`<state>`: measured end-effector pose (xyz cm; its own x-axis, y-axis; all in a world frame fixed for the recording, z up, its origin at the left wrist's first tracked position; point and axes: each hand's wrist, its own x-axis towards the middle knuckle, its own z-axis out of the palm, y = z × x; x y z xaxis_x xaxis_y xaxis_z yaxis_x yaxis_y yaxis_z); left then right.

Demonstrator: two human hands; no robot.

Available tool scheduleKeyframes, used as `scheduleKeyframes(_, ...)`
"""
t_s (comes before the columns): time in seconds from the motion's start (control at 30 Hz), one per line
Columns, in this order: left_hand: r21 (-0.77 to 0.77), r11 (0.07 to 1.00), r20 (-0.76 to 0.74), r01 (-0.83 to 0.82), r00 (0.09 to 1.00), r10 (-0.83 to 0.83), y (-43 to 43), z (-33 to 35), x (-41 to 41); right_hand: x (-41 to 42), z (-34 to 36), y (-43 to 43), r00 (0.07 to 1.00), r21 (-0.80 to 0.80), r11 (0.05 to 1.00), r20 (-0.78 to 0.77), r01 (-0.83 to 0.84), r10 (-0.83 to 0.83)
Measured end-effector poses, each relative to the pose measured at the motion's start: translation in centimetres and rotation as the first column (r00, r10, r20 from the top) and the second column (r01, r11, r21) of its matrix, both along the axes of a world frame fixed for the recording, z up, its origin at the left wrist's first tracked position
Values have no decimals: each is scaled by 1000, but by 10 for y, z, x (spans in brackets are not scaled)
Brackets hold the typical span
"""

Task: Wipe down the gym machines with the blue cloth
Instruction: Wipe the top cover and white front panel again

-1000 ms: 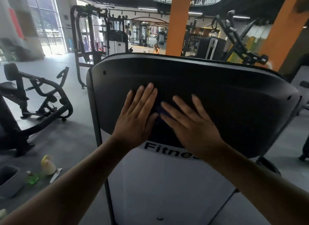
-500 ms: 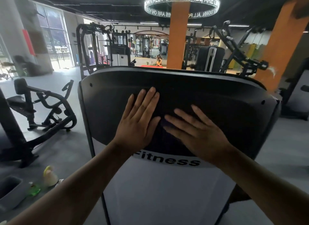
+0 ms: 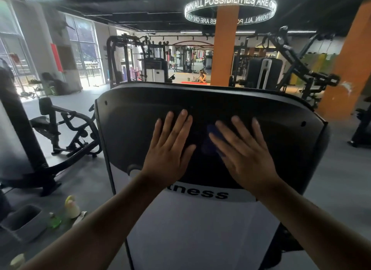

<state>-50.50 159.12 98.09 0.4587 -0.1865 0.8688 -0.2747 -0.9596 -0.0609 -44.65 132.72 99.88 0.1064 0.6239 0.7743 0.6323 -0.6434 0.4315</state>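
Black curved plastic shroud [image 3: 271, 117] of the gym machine fills the centre of the view, matte, with a few small screw holes near its edges. Dark blue cloth [image 3: 209, 143] lies flat on that shroud, roughly mid-panel, mostly hidden under the right hand [image 3: 243, 151]. Only a strip of it shows, by the thumb and index finger.

Right hand: flat, fingers straight and spread, pressing on the cloth; slightly motion-blurred. Left hand [image 3: 168, 149]: flat too, fingers straight and close together, palm on the bare shroud just beside the cloth. Can't tell if it touches the cloth. Neither hand curls around anything.

Below the shroud is a white front panel [image 3: 200, 229] with black lettering "tness" [image 3: 200, 193], its start hidden by the left forearm.

Grey gym floor [image 3: 80, 179]. On it at lower left: a pale yellow squeeze bottle [image 3: 71, 207], a small green bottle [image 3: 53, 221] and a grey plastic bin [image 3: 24, 222], all close together. Black exercise bike frame [image 3: 66, 129] stands left of the machine.

Further back: an orange square pillar [image 3: 225, 48] under a lit ring sign [image 3: 230, 2] reading "ALL POSSIBILITIES ARE", a second orange pillar [image 3: 347, 68] at right, black cable racks [image 3: 124, 56], tall windows [image 3: 84, 48] on the left wall, and a black ceiling. A person [image 3: 202, 76] sits on the floor far back.
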Motion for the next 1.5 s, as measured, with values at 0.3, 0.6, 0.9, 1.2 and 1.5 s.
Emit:
scheduleKeyframes(0.3, 2, 995, 8, -103, 995, 103, -19, -13, 11, 11, 7, -27, 997, 118, 990, -20, -76, 78)
scheduleKeyframes(0.6, 15, 998, -12, -69, 998, 69, -17, -9, 8, 5, -4, -22, 999, 57, 998, -35, 13, -11)
scheduleKeyframes(0.9, -17, 999, -65, -39, 997, 38, -25, -10, 3, 0, -30, -36, 992, -198, 973, 67, 120, -109)
scheduleKeyframes(1.2, -46, 992, -77, -120, 990, 117, -58, -8, -1, 9, -37, -46, 1000, -332, 943, -13, -10, 6)
scheduleKeyframes(1.5, -64, 969, -16, -240, 971, 240, -168, 1, 15, 56, -18, -118, 978, -78, 975, 1, -210, 210)
